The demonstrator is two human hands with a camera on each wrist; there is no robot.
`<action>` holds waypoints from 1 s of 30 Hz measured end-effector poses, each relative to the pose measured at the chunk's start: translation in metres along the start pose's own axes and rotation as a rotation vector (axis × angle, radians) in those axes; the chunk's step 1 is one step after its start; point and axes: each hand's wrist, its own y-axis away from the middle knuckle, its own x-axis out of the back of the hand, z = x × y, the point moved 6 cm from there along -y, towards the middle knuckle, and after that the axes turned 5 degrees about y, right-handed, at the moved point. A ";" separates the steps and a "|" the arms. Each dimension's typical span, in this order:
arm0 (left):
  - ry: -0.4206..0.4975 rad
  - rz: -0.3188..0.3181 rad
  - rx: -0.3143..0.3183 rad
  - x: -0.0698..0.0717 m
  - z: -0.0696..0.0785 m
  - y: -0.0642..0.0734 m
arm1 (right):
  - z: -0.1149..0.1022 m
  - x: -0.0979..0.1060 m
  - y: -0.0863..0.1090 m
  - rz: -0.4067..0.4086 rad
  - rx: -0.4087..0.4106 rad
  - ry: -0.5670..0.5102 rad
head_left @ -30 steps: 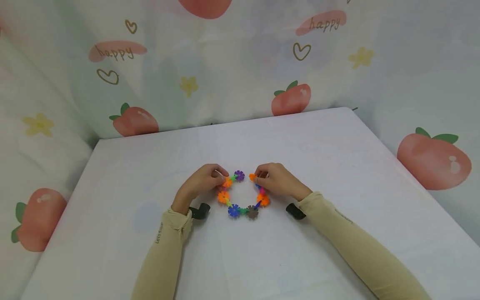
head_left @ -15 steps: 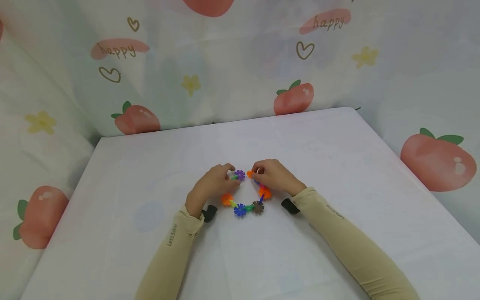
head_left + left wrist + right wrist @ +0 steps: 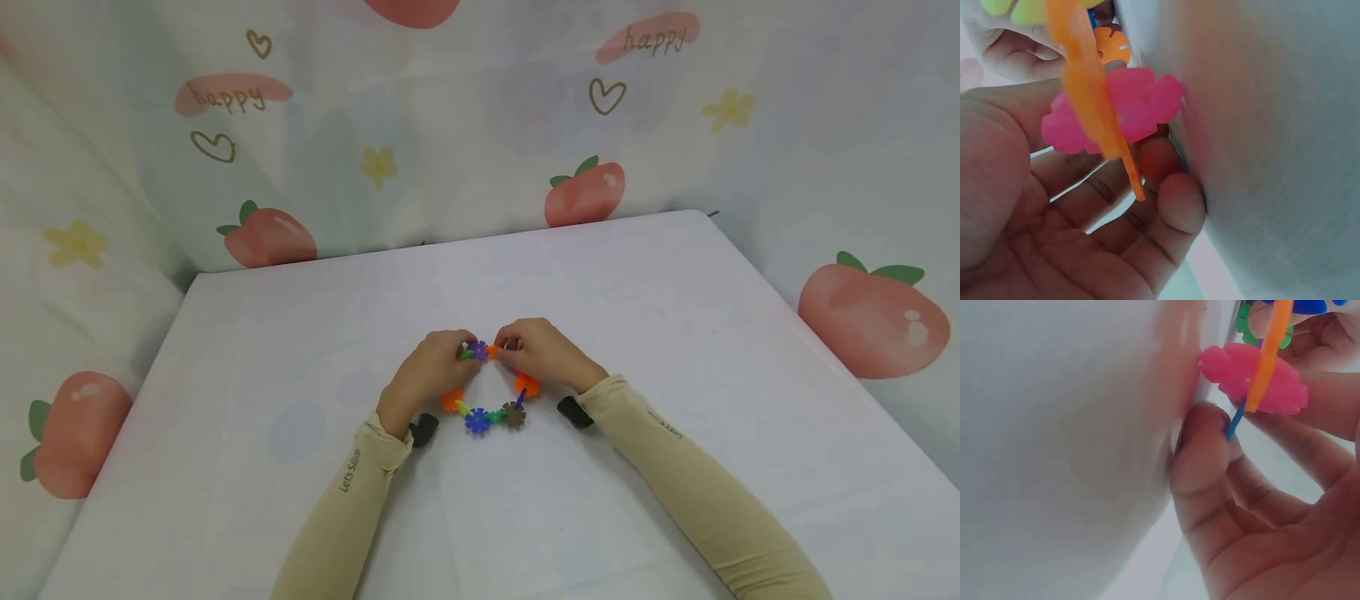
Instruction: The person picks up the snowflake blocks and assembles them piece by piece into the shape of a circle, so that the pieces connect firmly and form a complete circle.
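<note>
Plastic snowflake discs of several colours form a ring on the table in the head view. At its far side, the left hand (image 3: 429, 367) pinches a green snowflake disc (image 3: 467, 355) beside a purple disc (image 3: 479, 350). The right hand (image 3: 546, 353) pinches an orange snowflake disc (image 3: 492, 352), whose edge meets the purple one; whether they interlock is unclear. In the left wrist view a pink disc (image 3: 1141, 100) hangs above curled fingers. Another pink disc (image 3: 1235, 369) shows by the right fingers. The hands hide parts of both sides.
A white cloth covers the table (image 3: 615, 292). Nearest the person, the ring has a blue disc (image 3: 477, 421) and a brown disc (image 3: 513, 415). Black wrist devices sit under the left wrist (image 3: 424, 430) and right wrist (image 3: 575, 412). A printed curtain stands behind.
The left hand has shifted right from the orange disc to the green and purple end. The right hand has moved left with its orange disc, closing the gap between the chain's ends.
</note>
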 end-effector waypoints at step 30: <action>0.005 0.049 -0.100 -0.006 0.012 -0.003 | -0.005 -0.002 0.001 0.058 0.045 -0.007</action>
